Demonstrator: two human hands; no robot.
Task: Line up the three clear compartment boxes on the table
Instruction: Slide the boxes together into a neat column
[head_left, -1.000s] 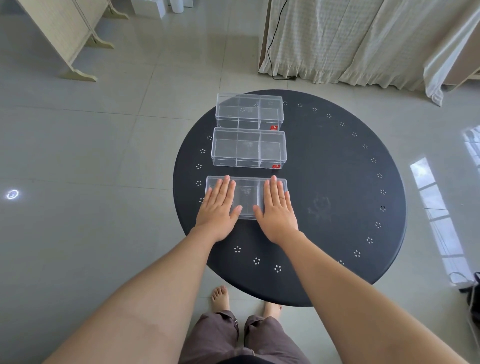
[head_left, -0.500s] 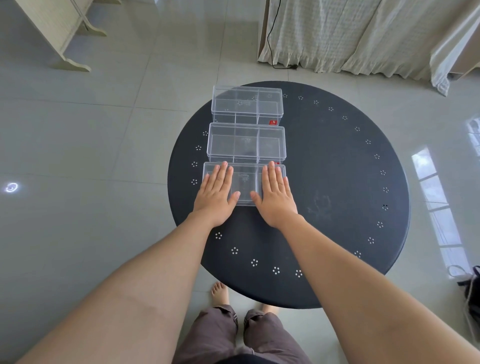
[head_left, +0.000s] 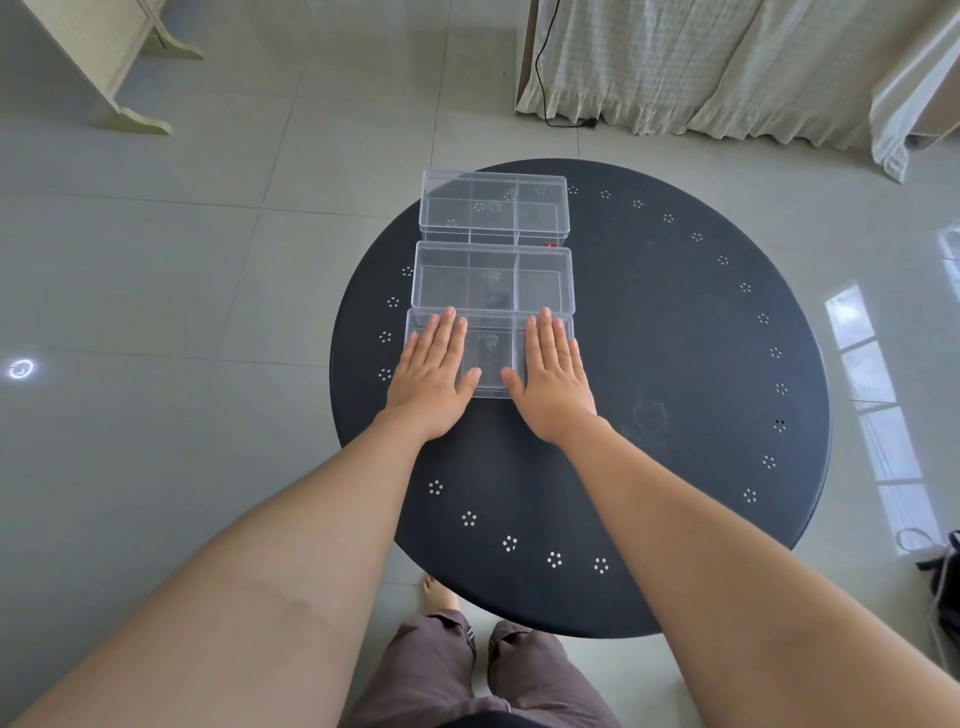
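Three clear compartment boxes stand in a column on the left half of the round black table (head_left: 675, 364). The far box (head_left: 493, 208) sits at the table's back edge. The middle box (head_left: 493, 280) lies just in front of it. The near box (head_left: 491, 353) touches the middle box's front side. My left hand (head_left: 431, 374) lies flat on the near box's left part, fingers together and straight. My right hand (head_left: 550, 379) lies flat on its right part. Both palms press on the lid; neither hand wraps around it.
A curtain (head_left: 727, 67) with a black cable hangs beyond the table. A pale wooden stand (head_left: 104, 62) is on the tiled floor at far left. A dark bag (head_left: 943, 571) sits on the floor at right. My legs and bare feet show below the table's near edge.
The near box has slid away from me under both flat hands, closing the gap until it meets the middle box. The two far boxes have stayed put.
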